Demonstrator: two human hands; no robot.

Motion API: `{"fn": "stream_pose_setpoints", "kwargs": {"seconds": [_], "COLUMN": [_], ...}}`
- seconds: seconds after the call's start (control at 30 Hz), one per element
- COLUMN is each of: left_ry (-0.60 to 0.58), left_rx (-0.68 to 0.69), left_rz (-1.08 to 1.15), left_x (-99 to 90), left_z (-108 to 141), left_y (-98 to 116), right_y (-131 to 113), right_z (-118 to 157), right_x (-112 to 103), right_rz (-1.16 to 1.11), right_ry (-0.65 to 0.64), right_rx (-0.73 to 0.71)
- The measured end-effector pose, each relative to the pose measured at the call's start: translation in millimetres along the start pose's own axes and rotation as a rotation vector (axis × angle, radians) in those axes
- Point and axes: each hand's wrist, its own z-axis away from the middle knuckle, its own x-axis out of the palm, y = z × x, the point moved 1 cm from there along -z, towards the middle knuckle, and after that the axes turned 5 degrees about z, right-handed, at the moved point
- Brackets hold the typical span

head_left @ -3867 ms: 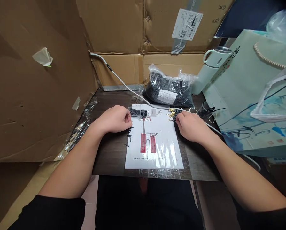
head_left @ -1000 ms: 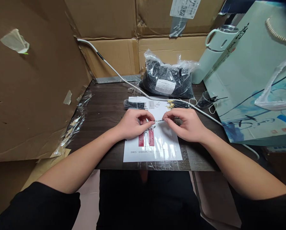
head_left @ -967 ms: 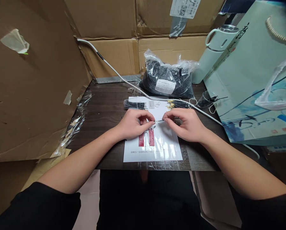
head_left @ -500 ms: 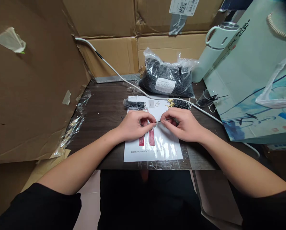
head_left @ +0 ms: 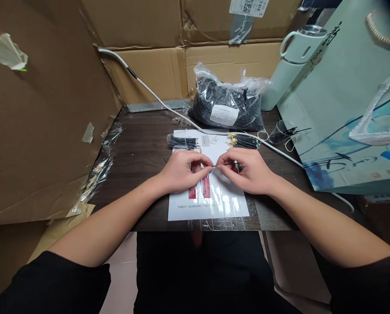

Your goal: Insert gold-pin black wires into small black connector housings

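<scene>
A short, thin black wire [head_left: 215,165] spans the small gap between my two hands above a printed sheet [head_left: 227,201]. My left hand [head_left: 184,171] pinches one end of it between thumb and forefinger. On the other side, my right hand [head_left: 247,170] grips the wire in its fingertips, and the dark tail passes back under the palm. Behind the left hand lies a bundle of black wires [head_left: 188,142], partly inside a clear plastic cup. Past the right hand is a second bundle of black wires with gold-coloured ends [head_left: 243,141].
A clear bag of black pieces [head_left: 227,98] stands at the back, with a white cable [head_left: 152,93] running before it. To the right are a small cup [head_left: 278,133], a pale flask [head_left: 284,78] and a paper bag [head_left: 351,113]. Cardboard walls [head_left: 51,109] enclose the left and back.
The view has shifted very slightly. Both hands keep nearly the same pinch, with the fingertips a little closer together around the wire.
</scene>
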Motion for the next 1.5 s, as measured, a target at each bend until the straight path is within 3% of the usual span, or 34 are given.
{"fn": "stream_pose_setpoints", "kwargs": {"seconds": [0.67,0.9,1.07,1.17,1.3,1.5], "left_ry": [0.031,-0.172,-0.298,-0.312,-0.221,-0.299], "left_rx": [0.093,0.015,-0.201,-0.298,-0.436,-0.491], "left_rz": [-0.031,-0.231,-0.245,-0.285,-0.502,-0.465], "left_x": [-3.7,-30.3,-58.6,-86.0,-113.6,-113.4], "left_z": [0,-7,-8,-8,-10,-11], "left_y": [-1,-1,3,-2,-14,-19], "right_y": [5,11,11,12,12,12], "right_z": [1,1,2,2,2,2], "right_x": [4,2,2,2,3,3], "right_rz": [0.011,0.063,0.066,0.059,0.049,0.057], "right_ry": [0.025,0.064,0.049,0.045,0.032,-0.002], "right_rx": [0.013,0.037,0.028,0.027,0.020,0.003]}}
